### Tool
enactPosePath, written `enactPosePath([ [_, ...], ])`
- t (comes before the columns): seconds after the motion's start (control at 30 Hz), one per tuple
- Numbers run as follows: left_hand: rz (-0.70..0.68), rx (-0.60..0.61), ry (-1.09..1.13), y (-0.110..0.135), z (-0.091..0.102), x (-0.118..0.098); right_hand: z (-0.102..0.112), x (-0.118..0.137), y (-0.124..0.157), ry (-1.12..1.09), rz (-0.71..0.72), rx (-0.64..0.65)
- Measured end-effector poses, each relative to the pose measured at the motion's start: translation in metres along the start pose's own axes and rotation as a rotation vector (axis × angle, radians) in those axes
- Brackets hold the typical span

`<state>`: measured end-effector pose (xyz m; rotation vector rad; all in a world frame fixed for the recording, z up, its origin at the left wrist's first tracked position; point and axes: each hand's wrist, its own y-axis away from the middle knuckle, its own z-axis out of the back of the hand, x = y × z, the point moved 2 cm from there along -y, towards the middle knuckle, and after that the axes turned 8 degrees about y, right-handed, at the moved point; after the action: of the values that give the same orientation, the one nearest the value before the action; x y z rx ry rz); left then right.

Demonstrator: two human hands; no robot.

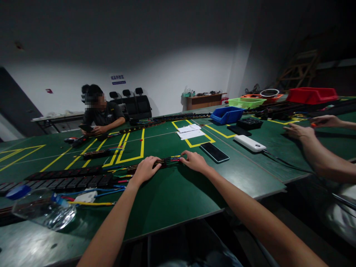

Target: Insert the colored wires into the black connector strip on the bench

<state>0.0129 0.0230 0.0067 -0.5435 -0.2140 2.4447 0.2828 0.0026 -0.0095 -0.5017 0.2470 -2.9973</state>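
On the green tabletop, a narrow dark wired strip lies between my hands, with coloured wires coming out of its right end. My left hand is closed over the strip's left part, thumb toward me and fingers across the top. At the wire ends, my right hand pinches with thumb and fingertips. The exact wires between those fingers are too small to tell. A smartphone lies just right of my right hand.
Black strips with coloured leads and a tilted clear bottle are at left. A white power bank with a cable, papers, and a blue bin lie right. A co-worker's hands are far right; another person sits opposite.
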Motion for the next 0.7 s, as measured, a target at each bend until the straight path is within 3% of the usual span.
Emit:
enactPosePath([
  [0.7,-0.01,-0.006,-0.029,0.0,-0.0003,-0.0001,0.005,0.0013,0.0033,-0.046,0.004,-0.028],
])
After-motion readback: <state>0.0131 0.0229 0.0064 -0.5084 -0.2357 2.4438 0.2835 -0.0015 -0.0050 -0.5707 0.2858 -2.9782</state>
